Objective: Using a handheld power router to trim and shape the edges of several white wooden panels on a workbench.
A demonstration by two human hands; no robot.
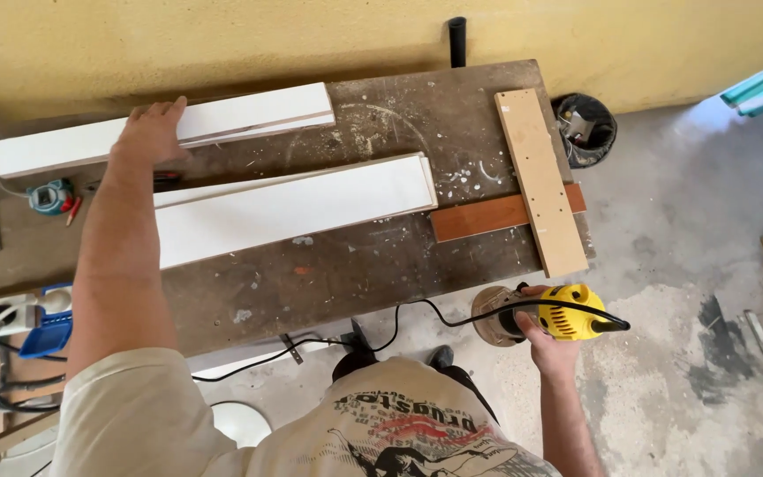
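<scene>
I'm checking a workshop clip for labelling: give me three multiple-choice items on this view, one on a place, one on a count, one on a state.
1. Where is the left hand?
A. on the far white board
B. on the floor
C. on the black bucket

2. How many white boards lie on the workbench?
A. one
B. two
C. four

3. How is the yellow power tool?
A. lying on the bench
B. hanging by its cord
C. gripped in the right hand

Answers: 1 A, the palm lies flat on the board by the wall. 2 B, the far one and the near white board. 3 C, fingers wrap it off the bench edge.
</scene>
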